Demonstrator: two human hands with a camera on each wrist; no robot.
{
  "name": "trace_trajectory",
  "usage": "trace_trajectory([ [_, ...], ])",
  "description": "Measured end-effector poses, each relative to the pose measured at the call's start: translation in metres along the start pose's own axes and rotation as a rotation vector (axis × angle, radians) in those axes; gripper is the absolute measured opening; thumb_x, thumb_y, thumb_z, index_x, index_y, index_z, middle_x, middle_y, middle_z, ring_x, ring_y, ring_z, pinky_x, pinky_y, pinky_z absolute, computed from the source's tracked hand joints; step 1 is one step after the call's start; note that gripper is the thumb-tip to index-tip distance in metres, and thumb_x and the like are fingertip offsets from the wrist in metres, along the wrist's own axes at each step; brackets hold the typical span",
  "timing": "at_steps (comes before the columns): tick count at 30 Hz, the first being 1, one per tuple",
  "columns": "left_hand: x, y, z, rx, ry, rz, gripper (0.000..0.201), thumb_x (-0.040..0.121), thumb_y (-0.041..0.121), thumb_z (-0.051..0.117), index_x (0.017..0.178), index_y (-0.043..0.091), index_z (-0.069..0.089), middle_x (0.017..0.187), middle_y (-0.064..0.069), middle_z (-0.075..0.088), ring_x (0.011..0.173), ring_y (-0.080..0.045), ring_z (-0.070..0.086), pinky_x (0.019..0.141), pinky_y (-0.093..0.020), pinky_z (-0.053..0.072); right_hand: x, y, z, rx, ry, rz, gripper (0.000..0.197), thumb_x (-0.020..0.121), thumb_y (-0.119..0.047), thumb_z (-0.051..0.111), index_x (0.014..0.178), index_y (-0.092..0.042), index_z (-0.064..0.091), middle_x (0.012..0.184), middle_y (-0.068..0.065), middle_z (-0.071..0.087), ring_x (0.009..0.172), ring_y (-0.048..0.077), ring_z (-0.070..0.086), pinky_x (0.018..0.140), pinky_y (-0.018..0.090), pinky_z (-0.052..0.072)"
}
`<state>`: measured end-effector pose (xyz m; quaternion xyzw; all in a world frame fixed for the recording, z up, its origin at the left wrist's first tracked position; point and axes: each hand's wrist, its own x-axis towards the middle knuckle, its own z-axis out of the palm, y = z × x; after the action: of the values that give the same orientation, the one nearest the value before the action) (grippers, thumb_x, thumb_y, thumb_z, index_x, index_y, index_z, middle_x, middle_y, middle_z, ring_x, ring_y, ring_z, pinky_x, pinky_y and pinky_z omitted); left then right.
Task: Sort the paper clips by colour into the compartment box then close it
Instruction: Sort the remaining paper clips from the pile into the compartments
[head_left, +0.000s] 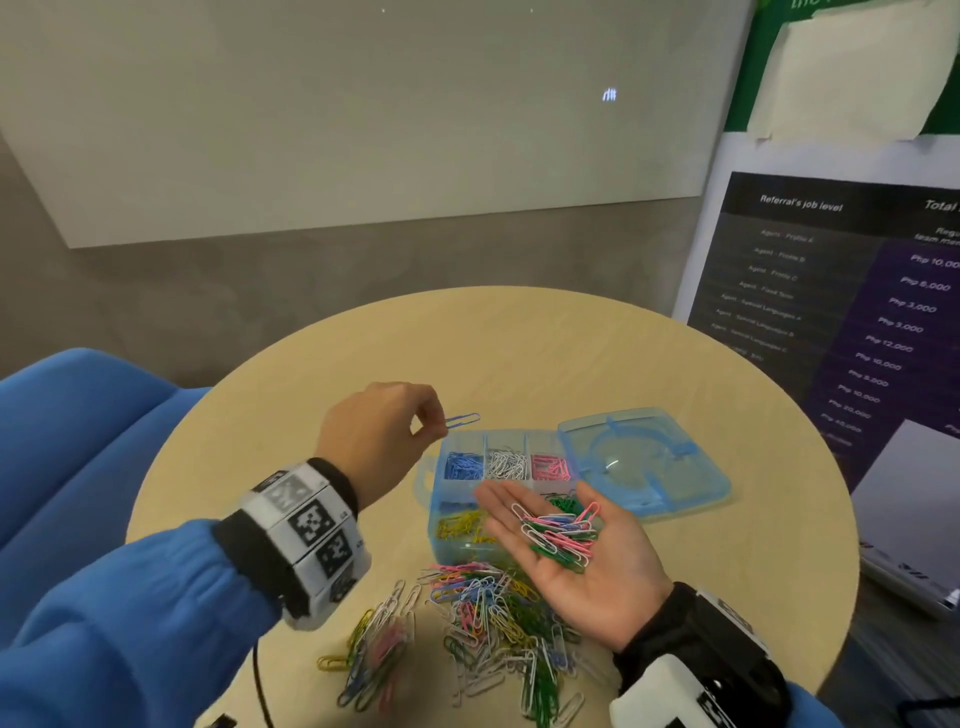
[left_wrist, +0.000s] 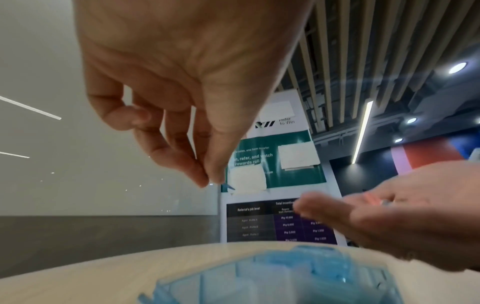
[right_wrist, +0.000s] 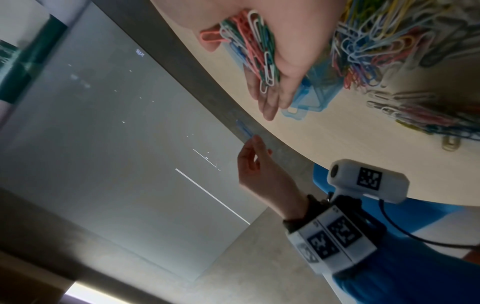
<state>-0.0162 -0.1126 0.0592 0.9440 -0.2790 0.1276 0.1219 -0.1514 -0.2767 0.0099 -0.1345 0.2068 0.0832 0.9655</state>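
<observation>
My left hand (head_left: 384, 431) pinches one blue paper clip (head_left: 462, 420) between thumb and fingertip, just above and left of the blue compartment box (head_left: 434, 499). The box lies with its lid (head_left: 644, 462) flipped out to the right. Its back row holds blue clips (head_left: 462, 465), white clips (head_left: 506, 464) and pink clips (head_left: 549, 466); yellow clips (head_left: 460, 526) fill the near-left cell. My right hand (head_left: 582, 556) is palm up over the box's near side, cradling a mixed bunch of clips (head_left: 558, 535). In the right wrist view that bunch (right_wrist: 255, 47) lies on the flat palm.
A loose heap of mixed clips (head_left: 488, 623) spreads on the round wooden table (head_left: 519, 353) in front of the box. A blue chair (head_left: 78, 415) stands at the left. A poster stand (head_left: 831, 312) is at the right, a wall board behind.
</observation>
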Motion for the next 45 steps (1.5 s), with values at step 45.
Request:
trace_trajectory([
  [45,0.027,0.056,0.004,-0.301,-0.154,0.098,0.013,0.088,0.043,0.068,0.092,0.035,0.077,0.06,0.03,0.057,0.065,0.003,0.057,0.055,-0.021,0.039,0.004,0.005,-0.004,-0.053,0.006,-0.016,0.062,0.1,-0.041,0.036,0.122,0.014,0.055,0.12,0.033,0.061,0.114,0.043,0.06,0.099,0.049,0.047],
])
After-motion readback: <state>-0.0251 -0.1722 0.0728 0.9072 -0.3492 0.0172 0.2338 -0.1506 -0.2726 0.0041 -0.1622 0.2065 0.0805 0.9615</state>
